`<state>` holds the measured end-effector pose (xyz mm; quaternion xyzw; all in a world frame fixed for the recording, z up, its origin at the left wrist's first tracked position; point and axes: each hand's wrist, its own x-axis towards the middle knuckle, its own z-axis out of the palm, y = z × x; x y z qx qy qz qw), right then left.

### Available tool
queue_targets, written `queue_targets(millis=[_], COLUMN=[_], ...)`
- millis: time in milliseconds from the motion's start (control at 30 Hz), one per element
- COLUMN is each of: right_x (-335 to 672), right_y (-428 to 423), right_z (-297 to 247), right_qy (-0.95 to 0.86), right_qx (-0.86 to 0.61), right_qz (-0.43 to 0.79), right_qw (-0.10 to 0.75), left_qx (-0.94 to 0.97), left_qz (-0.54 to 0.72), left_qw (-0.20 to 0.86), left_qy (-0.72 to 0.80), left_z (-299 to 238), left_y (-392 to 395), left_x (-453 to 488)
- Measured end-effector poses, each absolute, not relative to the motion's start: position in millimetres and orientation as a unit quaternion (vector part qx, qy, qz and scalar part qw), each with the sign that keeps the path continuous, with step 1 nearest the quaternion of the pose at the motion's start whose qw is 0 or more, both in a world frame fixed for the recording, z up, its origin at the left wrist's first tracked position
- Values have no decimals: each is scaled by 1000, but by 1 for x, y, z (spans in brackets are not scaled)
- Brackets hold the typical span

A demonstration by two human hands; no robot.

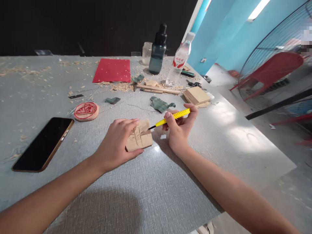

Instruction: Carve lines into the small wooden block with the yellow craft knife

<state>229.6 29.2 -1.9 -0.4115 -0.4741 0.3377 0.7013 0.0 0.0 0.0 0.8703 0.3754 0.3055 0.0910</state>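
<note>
- While the L hand (114, 139) holds the wood block (146, 140) on the table, fingers bent close together over its far-left side and thumb along the near edge, the R hand (180, 131) pinches a yellow-handled tool (174, 117) btw thumb & fingers.
- Tool's long axis slants; dark tip points left & a bit toward the person, at the block's carved face. Can't tell if touching.
- Block's flat, carved side up, approx square, so no obvious long axis tbh.
- Grey textured table (170, 198), phone (44, 144) on the L, red-faced disc (86, 111) just past it.
- Further back: green scraps (159, 104), thin sticks, shavings, red sheet (113, 70), 2 bottles.
- Room: black panel (85, 26) behind, blue wall (226, 35) + red chair (280, 66) on R.
</note>
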Motion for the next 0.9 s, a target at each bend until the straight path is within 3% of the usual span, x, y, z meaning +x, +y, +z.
queue_targets(millis=[900], right_x=[231], right_y=[32], right_z=[-4], right_qy=[-455], right_qx=[-437], right_qz=[300], right_qw=[715], left_qx=[871], left_qz=[307], left_qw=[93], left_qy=[372], left_z=[2], left_y=[0], left_x=[0])
